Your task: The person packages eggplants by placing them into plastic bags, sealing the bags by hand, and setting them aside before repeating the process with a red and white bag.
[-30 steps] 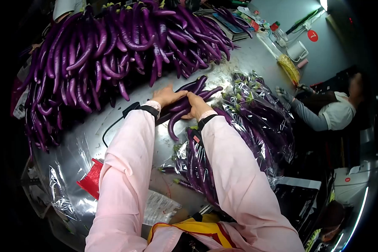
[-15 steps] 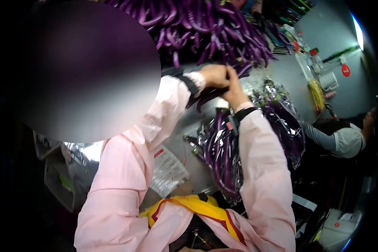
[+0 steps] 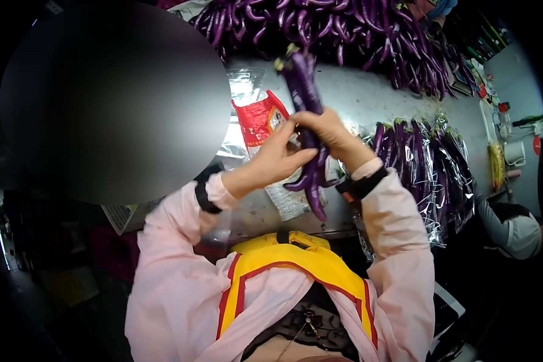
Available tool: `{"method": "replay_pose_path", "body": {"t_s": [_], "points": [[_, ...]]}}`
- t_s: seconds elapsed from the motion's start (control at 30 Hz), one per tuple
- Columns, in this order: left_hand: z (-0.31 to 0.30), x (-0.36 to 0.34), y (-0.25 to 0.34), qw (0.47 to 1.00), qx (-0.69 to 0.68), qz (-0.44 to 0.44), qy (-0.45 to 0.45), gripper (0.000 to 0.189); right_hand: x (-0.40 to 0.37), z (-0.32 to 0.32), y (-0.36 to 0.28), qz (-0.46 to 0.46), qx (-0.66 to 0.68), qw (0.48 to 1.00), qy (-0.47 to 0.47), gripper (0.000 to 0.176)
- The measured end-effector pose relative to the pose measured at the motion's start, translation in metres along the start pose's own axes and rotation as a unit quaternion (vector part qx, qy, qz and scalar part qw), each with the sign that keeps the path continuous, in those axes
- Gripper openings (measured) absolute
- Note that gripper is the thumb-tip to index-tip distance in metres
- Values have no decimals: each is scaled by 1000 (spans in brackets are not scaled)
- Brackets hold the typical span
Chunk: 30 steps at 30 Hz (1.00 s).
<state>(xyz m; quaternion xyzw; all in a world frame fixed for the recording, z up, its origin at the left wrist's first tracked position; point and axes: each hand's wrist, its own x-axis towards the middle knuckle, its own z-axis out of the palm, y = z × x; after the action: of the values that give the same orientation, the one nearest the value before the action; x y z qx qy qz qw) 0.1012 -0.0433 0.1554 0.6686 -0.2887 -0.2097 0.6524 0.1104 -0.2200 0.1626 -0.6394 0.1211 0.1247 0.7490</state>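
Observation:
A small bunch of long purple eggplants (image 3: 308, 96) is held over the metal table, stem ends pointing away from me and thin tips toward me. My right hand (image 3: 333, 134) is closed around the middle of the bunch. On its left side, my left hand (image 3: 274, 161) holds the bunch lower down, its thumb lying across the eggplants and its fingertips close to my right thumb. Under and left of the bunch lie a red printed packet (image 3: 254, 123) and clear plastic wrapping (image 3: 288, 202).
A large pile of loose eggplants (image 3: 356, 27) covers the table's far side. Eggplants in clear plastic bags (image 3: 425, 169) lie to the right, near another person's sleeve (image 3: 495, 220). A white basket (image 3: 122, 217) stands at lower left. A blurred disc masks the upper left.
My hands have moved away from the pile's near edge with the eggplants, which now show clearly. My view has shifted, and the red packet has come into sight.

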Motion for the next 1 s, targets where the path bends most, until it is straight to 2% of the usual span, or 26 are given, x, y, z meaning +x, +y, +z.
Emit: {"method": "replay_pose_path", "body": {"t_s": [0.03,0.07,0.13,0.17,0.2,0.23,0.27,0.3,0.33,0.37,0.4,0.43,0.47,0.53,0.57,0.6,0.63,0.67,0.73,0.8,0.87,0.93,0.97,1.0], "points": [[-2,-17,-17,998,-36,-46,20,59,5,13,18,16,-8,1000,-10,38],[-8,-30,-36,995,-15,-95,28,59,11,24,35,32,-17,999,-21,37],[-13,-49,-64,989,50,-117,71,54,30,37,70,43,-75,996,-16,36],[-17,-56,-95,983,113,-123,78,53,38,42,86,-15,-80,996,-19,42],[-21,-62,-126,972,175,-130,84,52,55,40,111,-28,-169,985,18,57],[-20,-70,-143,945,296,-79,116,52,59,39,118,-15,-284,958,36,65],[-21,-78,-146,925,353,-38,138,55,60,39,124,-2,-394,917,56,73],[-16,-84,-142,888,407,-61,204,57,57,45,135,44,-468,877,96,86],[-13,-87,-138,843,458,-83,269,60,55,45,143,23,-500,860,103,88],[-14,-86,-142,842,459,-78,271,60,49,49,147,-11,-525,842,126,88],[-16,-85,-154,857,393,-125,310,62,45,54,150,-43,-549,822,147,88],[-18,-84,-166,864,323,-171,346,64,45,56,148,-11,-525,839,138,85],[-21,-85,-183,864,324,-167,347,64,42,59,147,-14,-525,839,141,85],[-26,-79,-210,930,155,-167,288,65,34,65,143,-49,-586,783,202,88],[-22,-74,-175,919,185,-234,259,58,31,66,142,-62,-588,776,220,92],[-21,-71,-187,919,187,-230,259,58,28,66,141,-64,-586,776,224,92],[-20,-68,-208,937,143,-167,273,55,24,64,141,1,-560,792,243,94],[-17,-63,-203,948,96,-103,286,51,19,62,138,66,-531,804,260,97],[-7,-56,-194,942,110,-112,296,47,22,50,140,79,-514,808,278,95],[3,-48,-203,947,-18,-107,304,47,26,36,133,105,-471,858,178,91],[19,-46,-188,951,-78,-63,292,44,33,17,150,42,-461,874,146,76],[31,-52,-179,958,-5,-32,285,39,21,16,147,35,-483,869,106,72],[36,-62,-162,960,-9,-50,275,35,2,23,129,33,-510,856,77,76],[42,-76,-131,962,-25,-97,255,34,-12,26,136,-54,-558,820,115,68]]}}
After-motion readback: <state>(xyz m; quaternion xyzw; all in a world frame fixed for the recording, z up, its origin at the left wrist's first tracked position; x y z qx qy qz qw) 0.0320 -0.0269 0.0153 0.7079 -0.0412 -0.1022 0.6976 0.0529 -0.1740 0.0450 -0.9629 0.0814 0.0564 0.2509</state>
